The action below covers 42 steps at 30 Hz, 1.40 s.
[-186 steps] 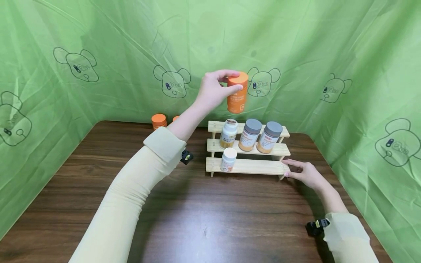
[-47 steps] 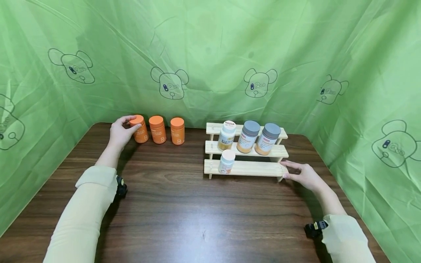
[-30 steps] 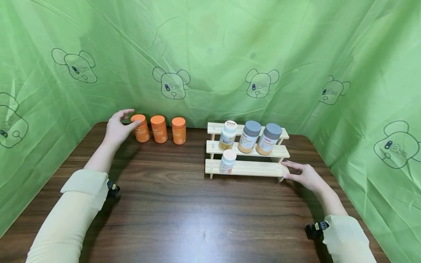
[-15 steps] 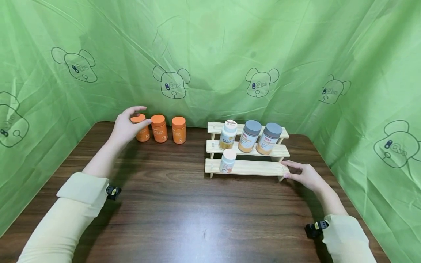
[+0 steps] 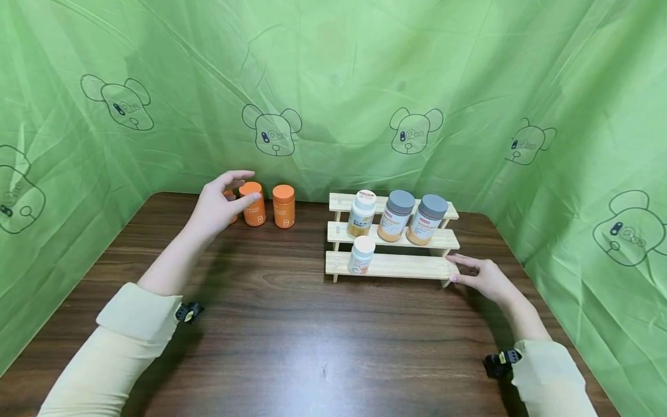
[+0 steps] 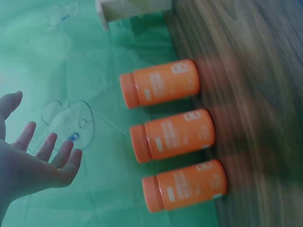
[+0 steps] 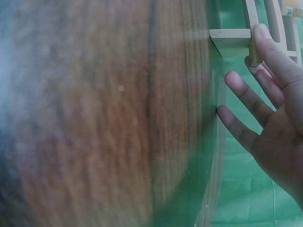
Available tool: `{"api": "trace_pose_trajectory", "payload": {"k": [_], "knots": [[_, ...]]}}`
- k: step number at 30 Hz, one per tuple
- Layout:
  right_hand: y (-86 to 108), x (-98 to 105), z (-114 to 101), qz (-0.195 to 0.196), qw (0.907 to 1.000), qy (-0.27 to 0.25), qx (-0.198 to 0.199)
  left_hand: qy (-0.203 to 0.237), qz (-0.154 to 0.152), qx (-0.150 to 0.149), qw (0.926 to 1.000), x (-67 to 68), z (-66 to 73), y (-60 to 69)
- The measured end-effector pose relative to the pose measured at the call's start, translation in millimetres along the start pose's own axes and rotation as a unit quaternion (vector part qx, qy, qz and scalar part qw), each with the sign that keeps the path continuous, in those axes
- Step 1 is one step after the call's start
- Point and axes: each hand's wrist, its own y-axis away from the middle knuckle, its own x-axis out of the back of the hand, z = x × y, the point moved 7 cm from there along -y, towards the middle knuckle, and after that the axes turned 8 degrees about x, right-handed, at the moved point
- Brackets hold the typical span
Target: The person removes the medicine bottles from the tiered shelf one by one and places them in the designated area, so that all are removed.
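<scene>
Three orange bottles stand in a row at the back left: the right one (image 5: 283, 207), the middle one (image 5: 253, 205) and the left one (image 5: 233, 219), mostly hidden by my left hand (image 5: 219, 202). That hand hovers with spread fingers by the middle bottle's lid; the left wrist view has the hand (image 6: 38, 170) apart from all three bottles. Over on the right, my right hand (image 5: 484, 278) pinches the end of a three-tier wooden rack (image 5: 411, 265). Close up, its thumb (image 7: 266, 40) lies against the rack's end, the other fingers extended.
On the rack's middle tier stand a white-and-gold bottle (image 5: 361, 215) and two grey-lidded bottles, one (image 5: 395, 219) left of the other (image 5: 425, 221). A small white bottle (image 5: 361, 256) sits on the bottom tier's left. Green cloth (image 5: 333, 69) hangs behind the wooden table (image 5: 323, 336).
The orange bottle that my left hand held above the rack now stands leftmost in the row, released. Since then the left hand has shifted right to the middle bottle. My right hand stays put.
</scene>
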Motion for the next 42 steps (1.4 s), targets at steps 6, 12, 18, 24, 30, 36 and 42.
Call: {"api": "trace_pose_trajectory", "payload": {"k": [6,12,18,24,30,36,42], "knots": [[0.1,-0.5,1.8,-0.006,0.9999,0.004,-0.008,0.004,0.000,-0.006,1.0000,-14.3,10.6,5.6],[1.0,-0.4,3.4,-0.004,0.9999,0.007,-0.011,0.023,-0.010,-0.007,0.9997,-32.1,19.1,8.7],[1.1,-1.4,2.0,-0.003,0.9999,0.009,-0.005,0.046,-0.015,-0.038,0.9981,-51.0,28.7,13.8],[0.2,-0.9,1.3,-0.004,0.9999,0.006,-0.007,0.061,-0.028,-0.044,0.9968,-72.4,31.8,16.2],[0.3,-1.4,4.8,-0.006,0.9999,0.001,-0.014,0.083,-0.034,-0.057,0.9943,-93.9,32.6,13.9],[0.6,-1.2,7.2,-0.006,0.9998,0.007,-0.018,0.120,-0.045,-0.076,0.9889,-115.9,36.1,10.7],[0.3,-2.5,6.5,-0.012,0.9998,0.001,-0.019,0.131,-0.052,-0.083,0.9866,-133.9,36.3,9.2]]}}
